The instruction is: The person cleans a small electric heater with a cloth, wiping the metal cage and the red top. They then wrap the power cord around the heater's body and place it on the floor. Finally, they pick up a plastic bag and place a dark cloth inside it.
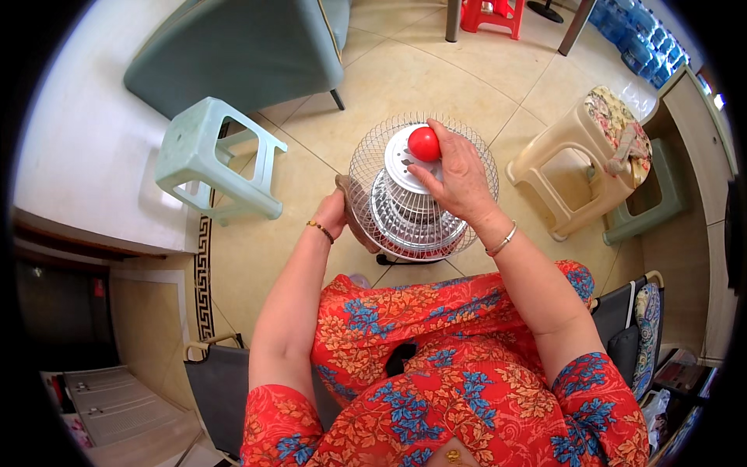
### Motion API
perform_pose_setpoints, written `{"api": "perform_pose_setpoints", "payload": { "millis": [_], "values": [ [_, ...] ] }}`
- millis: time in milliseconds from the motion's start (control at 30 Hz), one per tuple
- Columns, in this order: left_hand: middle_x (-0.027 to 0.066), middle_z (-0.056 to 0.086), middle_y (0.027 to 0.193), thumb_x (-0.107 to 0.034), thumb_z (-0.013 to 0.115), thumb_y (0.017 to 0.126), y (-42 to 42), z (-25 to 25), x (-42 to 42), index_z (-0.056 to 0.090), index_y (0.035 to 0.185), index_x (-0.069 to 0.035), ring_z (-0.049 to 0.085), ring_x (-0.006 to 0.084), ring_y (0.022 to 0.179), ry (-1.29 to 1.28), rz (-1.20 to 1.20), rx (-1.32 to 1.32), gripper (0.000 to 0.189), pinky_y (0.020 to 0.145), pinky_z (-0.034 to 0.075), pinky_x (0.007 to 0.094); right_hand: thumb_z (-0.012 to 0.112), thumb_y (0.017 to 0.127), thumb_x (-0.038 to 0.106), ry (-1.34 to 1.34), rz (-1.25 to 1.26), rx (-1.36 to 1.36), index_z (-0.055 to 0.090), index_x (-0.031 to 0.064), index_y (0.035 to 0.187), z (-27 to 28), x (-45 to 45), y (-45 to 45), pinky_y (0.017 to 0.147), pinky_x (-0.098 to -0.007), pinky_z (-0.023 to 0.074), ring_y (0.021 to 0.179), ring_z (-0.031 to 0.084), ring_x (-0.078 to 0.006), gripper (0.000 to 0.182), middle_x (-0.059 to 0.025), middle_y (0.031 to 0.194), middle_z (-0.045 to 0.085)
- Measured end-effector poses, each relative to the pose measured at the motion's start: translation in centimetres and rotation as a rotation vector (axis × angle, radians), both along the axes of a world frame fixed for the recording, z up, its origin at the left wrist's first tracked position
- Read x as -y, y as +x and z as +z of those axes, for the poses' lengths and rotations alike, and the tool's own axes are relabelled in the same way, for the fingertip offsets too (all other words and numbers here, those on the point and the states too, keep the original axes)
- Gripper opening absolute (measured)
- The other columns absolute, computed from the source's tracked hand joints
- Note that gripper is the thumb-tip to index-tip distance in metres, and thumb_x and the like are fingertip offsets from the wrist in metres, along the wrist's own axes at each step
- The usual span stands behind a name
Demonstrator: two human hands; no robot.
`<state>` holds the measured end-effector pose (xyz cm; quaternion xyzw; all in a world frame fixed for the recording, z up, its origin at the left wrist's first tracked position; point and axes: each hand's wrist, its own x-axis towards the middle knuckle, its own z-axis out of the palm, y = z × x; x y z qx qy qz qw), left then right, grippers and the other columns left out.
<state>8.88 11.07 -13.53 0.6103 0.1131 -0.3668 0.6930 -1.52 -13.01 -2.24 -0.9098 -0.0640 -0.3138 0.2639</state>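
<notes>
In front of my knees stands a birdcage electric heater (420, 227) with a pale wire guard around ribbed, shiny reflectors. A round white plate (398, 153) with small cut-outs tops it, bearing a glossy red ball-shaped knob (423, 144). My right hand (464, 172) grips the top, index finger along the knob and thumb over the white plate. At the guard's left side, my left hand (332, 211) holds a brown cloth (357, 225) against the wires. Its fingertips are hidden behind the cloth. A black cord (402, 262) shows at the heater's near base.
A pale green plastic stool (198, 154) stands left, below a grey-blue sofa (239, 58). On the right are a beige stool (543, 169) with a floral cushion (618, 131) and another green stool (659, 192). Blue water bottles (636, 41) stand far right, beyond a cabinet (700, 152).
</notes>
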Motion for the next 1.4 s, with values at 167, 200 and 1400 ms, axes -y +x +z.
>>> {"api": "perform_pose_setpoints", "payload": {
  "millis": [167,200,1400],
  "values": [
    [0.0082,0.063,0.116,-0.030,0.041,0.100,-1.4,5.0,-0.9,0.057,0.122,-0.004,0.061,0.0181,0.100,0.087,-0.161,0.121,0.038,0.085,0.049,0.0353,0.074,0.079,0.029,0.008,0.011,0.004,0.040,0.0039,0.136,-0.2,0.2,-0.1,0.097,-0.0432,0.0391,0.109,0.054,-0.0345,0.071,-0.0183,0.115,0.057],
    [0.0091,0.063,0.114,-0.028,0.039,0.098,-2.2,6.4,-0.7,0.058,0.119,-0.001,0.060,0.0180,0.101,0.088,-0.143,0.149,0.039,0.091,0.045,0.0368,0.074,0.079,0.029,0.006,0.010,0.002,0.040,0.0039,0.136,-0.1,0.2,0.0,0.097,-0.0432,0.0391,0.109,0.054,-0.0345,0.071,-0.0182,0.115,0.057],
    [0.0107,0.060,0.122,-0.050,0.034,0.100,-3.0,6.3,1.4,0.054,0.126,-0.005,0.060,0.0228,0.102,0.208,0.017,0.026,0.056,0.083,0.050,0.0455,0.074,0.078,0.029,-0.003,-0.020,0.010,0.041,0.0037,0.136,-0.2,-0.1,0.1,0.097,-0.0432,0.0398,0.107,0.054,-0.0332,0.071,-0.0173,0.114,0.058]
  ]
}}
